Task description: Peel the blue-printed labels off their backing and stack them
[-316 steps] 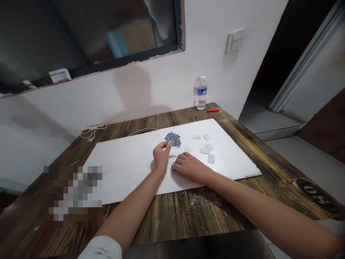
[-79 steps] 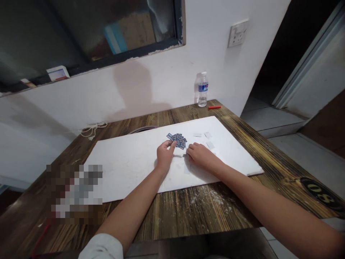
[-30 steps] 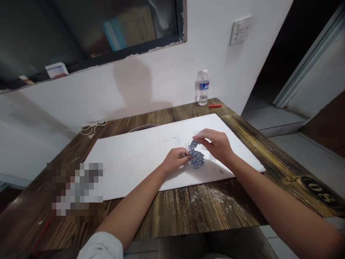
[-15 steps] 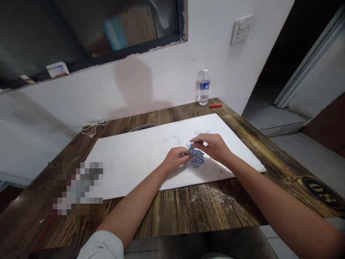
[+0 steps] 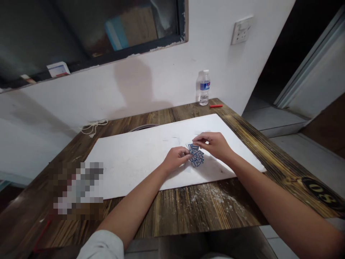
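A small flat piece [image 5: 198, 158] with a pattern of blue-outlined white shapes is over the white board, near its right part. I cannot tell its exact kind. My left hand [image 5: 175, 158] pinches its left edge between thumb and fingers. Just above it, my right hand [image 5: 212, 144] is bent with thumb and fingertips close together at the piece's upper edge. Whatever those fingertips hold, if anything, is too small to make out.
The white board [image 5: 129, 165] lies on a dark wooden table [image 5: 188, 212]. At the back stand a water bottle [image 5: 205, 88] and a red stick-like object [image 5: 216, 106]. A white cable [image 5: 94, 126] lies back left. Thin dark pieces lie on the board. A blurred patch covers the left front.
My right hand has shifted slightly to the right and up from the patterned piece, showing more of its upper edge. My left hand stays in place.
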The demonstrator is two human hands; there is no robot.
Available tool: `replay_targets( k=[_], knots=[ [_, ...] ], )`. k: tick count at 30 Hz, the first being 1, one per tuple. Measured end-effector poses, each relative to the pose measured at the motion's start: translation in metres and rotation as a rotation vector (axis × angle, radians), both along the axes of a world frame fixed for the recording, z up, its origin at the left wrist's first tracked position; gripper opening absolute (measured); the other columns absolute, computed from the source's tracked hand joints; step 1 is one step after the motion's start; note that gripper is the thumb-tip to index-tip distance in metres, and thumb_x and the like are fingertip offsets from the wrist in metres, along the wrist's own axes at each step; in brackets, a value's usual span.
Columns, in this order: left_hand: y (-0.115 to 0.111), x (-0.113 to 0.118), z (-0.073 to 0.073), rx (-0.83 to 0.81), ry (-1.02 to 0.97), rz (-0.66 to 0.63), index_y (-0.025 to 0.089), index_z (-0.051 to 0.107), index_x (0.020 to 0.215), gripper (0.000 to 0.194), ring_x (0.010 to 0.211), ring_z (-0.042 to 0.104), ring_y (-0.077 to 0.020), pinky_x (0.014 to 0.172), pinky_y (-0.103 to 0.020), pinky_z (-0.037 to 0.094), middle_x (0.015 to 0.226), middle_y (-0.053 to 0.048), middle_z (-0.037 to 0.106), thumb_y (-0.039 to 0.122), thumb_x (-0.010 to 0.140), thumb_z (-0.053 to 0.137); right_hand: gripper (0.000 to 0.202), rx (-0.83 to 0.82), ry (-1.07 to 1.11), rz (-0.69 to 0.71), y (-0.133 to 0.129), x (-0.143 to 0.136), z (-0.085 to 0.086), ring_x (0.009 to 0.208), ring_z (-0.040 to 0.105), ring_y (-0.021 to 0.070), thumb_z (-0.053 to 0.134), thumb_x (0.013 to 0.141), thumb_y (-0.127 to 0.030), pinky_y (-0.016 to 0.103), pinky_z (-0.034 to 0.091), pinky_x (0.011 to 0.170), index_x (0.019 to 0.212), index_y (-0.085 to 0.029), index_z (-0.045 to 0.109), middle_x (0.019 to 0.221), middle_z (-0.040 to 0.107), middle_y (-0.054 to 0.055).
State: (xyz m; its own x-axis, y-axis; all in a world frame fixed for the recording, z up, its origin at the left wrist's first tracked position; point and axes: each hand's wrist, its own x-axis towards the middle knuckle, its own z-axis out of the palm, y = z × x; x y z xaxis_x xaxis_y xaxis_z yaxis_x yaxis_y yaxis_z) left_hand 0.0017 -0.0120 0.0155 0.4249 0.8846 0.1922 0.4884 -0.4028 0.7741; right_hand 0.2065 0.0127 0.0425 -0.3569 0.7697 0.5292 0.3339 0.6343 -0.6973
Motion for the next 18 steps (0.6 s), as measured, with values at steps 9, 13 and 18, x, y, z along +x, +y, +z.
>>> replay_targets(
  k=[9,13,18],
  knots=[
    [-0.0006,0.0006,0.0017,-0.003,-0.011,0.017,0.016,0.069,0.076,0.021,0.073,0.060,-0.0153,0.071,-0.027,0.044,0.076,-0.003,0.068,0.034,0.082,0.062,0.019,-0.086,-0.011,0.011,-0.0007,-0.0052,-0.0047,0.060,0.061,0.0131,0.067,0.080,-0.039,0.025,0.046,0.056,0.074,-0.022,0.073,0.068,0.072,0.001],
    [-0.0001,0.0001,0.0003,-0.020,-0.035,0.037,0.016,0.068,0.074,0.023,0.072,0.060,-0.0155,0.069,-0.026,0.044,0.074,-0.003,0.068,0.036,0.082,0.062,0.021,-0.125,0.018,0.020,0.0006,-0.0042,-0.0046,0.062,0.062,0.0140,0.067,0.080,-0.042,0.026,0.047,0.056,0.075,-0.022,0.073,0.070,0.072,0.001],
    [0.0008,0.0000,-0.0014,-0.042,-0.057,0.061,0.016,0.068,0.074,0.025,0.070,0.059,-0.0153,0.067,-0.026,0.044,0.073,-0.003,0.068,0.039,0.081,0.062,0.021,-0.159,0.019,0.067,0.0023,-0.0017,-0.0023,0.067,0.063,0.0144,0.062,0.085,-0.039,0.027,0.048,0.061,0.081,-0.022,0.074,0.075,0.071,0.002]
  ],
)
